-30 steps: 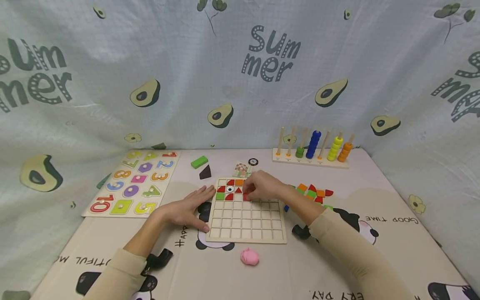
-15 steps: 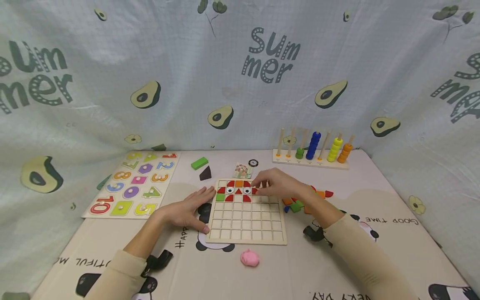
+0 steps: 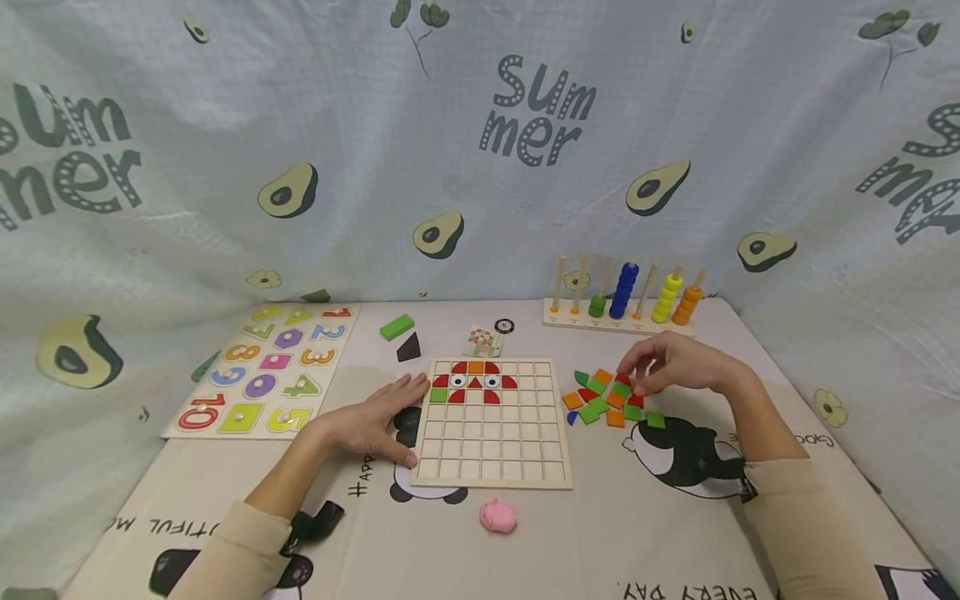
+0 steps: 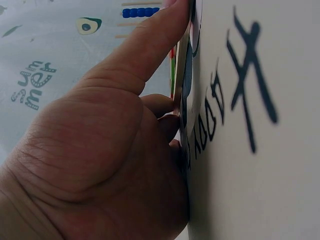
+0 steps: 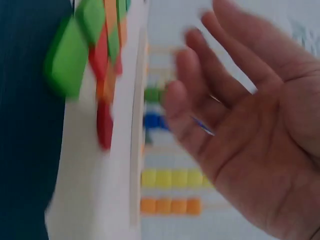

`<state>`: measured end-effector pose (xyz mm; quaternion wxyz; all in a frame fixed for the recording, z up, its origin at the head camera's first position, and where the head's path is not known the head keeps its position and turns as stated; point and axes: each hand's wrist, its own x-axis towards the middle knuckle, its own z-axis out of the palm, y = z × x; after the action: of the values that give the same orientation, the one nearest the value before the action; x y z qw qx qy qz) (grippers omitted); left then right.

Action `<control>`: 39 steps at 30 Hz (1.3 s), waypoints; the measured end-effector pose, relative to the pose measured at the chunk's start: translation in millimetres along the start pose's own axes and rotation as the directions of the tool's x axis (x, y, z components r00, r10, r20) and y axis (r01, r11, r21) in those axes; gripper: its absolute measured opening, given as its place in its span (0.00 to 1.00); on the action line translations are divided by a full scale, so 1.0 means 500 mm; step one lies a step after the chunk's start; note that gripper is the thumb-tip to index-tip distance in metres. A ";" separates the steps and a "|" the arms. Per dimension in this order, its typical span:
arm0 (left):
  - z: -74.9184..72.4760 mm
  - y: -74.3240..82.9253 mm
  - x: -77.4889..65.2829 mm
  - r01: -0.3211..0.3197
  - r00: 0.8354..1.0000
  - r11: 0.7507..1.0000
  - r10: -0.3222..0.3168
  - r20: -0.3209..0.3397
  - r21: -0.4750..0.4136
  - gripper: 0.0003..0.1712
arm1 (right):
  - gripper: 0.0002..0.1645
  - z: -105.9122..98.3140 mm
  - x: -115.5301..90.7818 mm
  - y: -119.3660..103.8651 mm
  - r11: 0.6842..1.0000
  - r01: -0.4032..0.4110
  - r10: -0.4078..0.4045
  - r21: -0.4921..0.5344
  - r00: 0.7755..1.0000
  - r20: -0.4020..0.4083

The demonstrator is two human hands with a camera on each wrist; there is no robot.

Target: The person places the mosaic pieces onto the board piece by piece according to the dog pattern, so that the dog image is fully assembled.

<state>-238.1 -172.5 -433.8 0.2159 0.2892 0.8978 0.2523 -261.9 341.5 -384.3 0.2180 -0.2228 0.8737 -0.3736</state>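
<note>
My left hand [image 3: 367,421] rests at the left edge of a wooden grid board [image 3: 491,442], thumb and fingers spread straight along it. Red, orange, green and eye-marked tiles [image 3: 475,382] fill cells in the board's upper left, forming a face-like pattern. Right of the board, my right hand [image 3: 678,364] hovers over a loose pile of coloured tiles [image 3: 596,406]. Its fingers are loosely bent with nothing between them. In the right wrist view the right hand [image 5: 245,115] is blurred, beside green, red and orange tiles [image 5: 65,60].
An abacus [image 3: 618,323] with coloured beads stands at the back right. A number puzzle board [image 3: 296,387] lies at left. Behind the grid board are a green block [image 3: 397,327], a dark wedge [image 3: 408,347], a picture card [image 3: 483,341] and a round black-and-white disc [image 3: 505,326]. A pink figure [image 3: 498,516] sits in front.
My right hand has left a red tile and an eye tile in the grid's top rows. It has moved right, over the loose pile. The left hand stays put.
</note>
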 end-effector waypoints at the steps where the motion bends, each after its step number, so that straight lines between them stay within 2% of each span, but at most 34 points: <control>1: 0.000 0.000 -0.001 0.002 1.000 1.000 -0.002 0.000 0.000 0.68 | 0.19 -0.003 -0.008 0.010 1.000 -0.020 0.019 0.011 0.999 0.036; 6: 0.002 -0.003 -0.001 0.007 1.000 1.000 -0.007 -0.005 0.004 0.68 | 0.19 -0.005 -0.027 0.054 0.995 -0.050 0.031 0.083 0.976 0.215; 10: 0.004 -0.004 0.000 0.011 1.000 1.000 -0.011 -0.006 -0.003 0.68 | 0.17 0.000 -0.026 0.071 0.997 -0.019 -0.001 0.071 0.964 0.265; 13: 0.004 -0.004 0.000 0.015 1.000 1.000 -0.015 -0.007 -0.008 0.68 | 0.15 0.004 -0.021 0.073 1.000 -0.007 0.001 0.020 0.968 0.252; 19: 0.003 -0.004 0.000 0.016 1.000 1.000 -0.016 -0.009 -0.016 0.68 | 0.13 0.009 -0.012 0.069 0.997 -0.038 0.050 -0.067 0.981 0.187; 23: 0.003 -0.004 0.000 0.018 1.000 1.000 -0.019 -0.008 -0.012 0.68 | 0.14 0.012 -0.011 0.067 0.997 -0.054 0.064 -0.063 0.983 0.171; 31: 0.000 -0.002 -0.001 -0.017 1.000 1.000 0.017 -0.002 0.001 0.68 | 0.11 0.016 -0.015 0.057 0.999 -0.035 0.036 -0.011 0.984 0.173; 35: 0.000 -0.003 0.000 -0.016 1.000 1.000 0.016 0.002 0.010 0.68 | 0.09 0.012 -0.005 0.041 0.999 -0.004 0.009 -0.052 0.995 0.097; 39: 0.001 -0.004 0.001 -0.011 1.000 1.000 0.011 0.004 0.009 0.68 | 0.09 0.016 0.025 0.010 0.999 0.033 -0.033 -0.025 0.999 -0.018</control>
<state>-239.2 -173.3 -435.5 0.2152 0.2958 0.8968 0.2490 -268.7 333.5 -395.7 0.2010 -0.2363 0.8764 -0.3684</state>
